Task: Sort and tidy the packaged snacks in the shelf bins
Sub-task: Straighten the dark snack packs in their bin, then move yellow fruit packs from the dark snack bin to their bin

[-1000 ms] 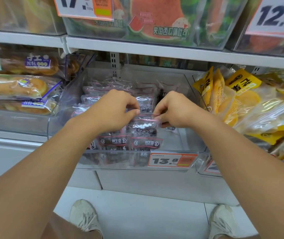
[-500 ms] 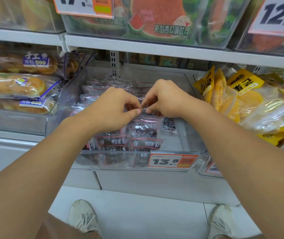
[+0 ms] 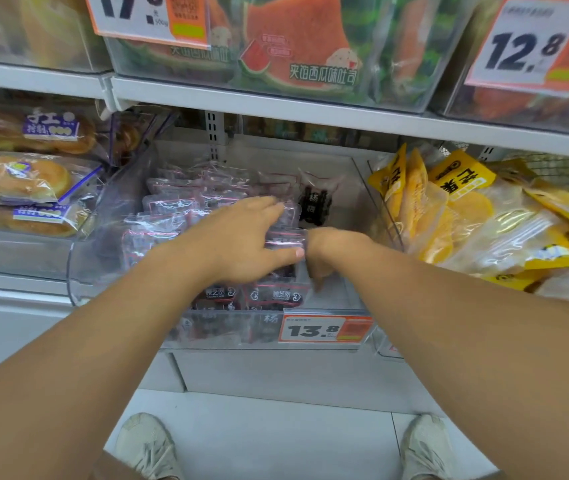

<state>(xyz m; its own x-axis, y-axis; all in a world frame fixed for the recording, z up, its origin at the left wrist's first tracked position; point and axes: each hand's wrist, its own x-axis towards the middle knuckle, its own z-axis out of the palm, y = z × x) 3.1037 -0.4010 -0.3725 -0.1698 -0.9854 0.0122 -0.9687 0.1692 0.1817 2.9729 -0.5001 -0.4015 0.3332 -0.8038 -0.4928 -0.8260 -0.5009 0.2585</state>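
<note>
Reaching into the clear middle bin (image 3: 362,188), the left hand (image 3: 241,244) lies flat, fingers straight, on the dark snack packets (image 3: 172,206), which fill the bin's left and centre in overlapping rows running front to back. The right hand (image 3: 328,251) dips with fingers curled down at the row's right edge; blur hides whether it pinches anything. Bare floor shows along the bin's right wall, where one packet (image 3: 314,202) stands upright at the back. The price tag (image 3: 324,329) reads 13.8; yellow packs (image 3: 466,216) crowd the neighbouring bin.
</note>
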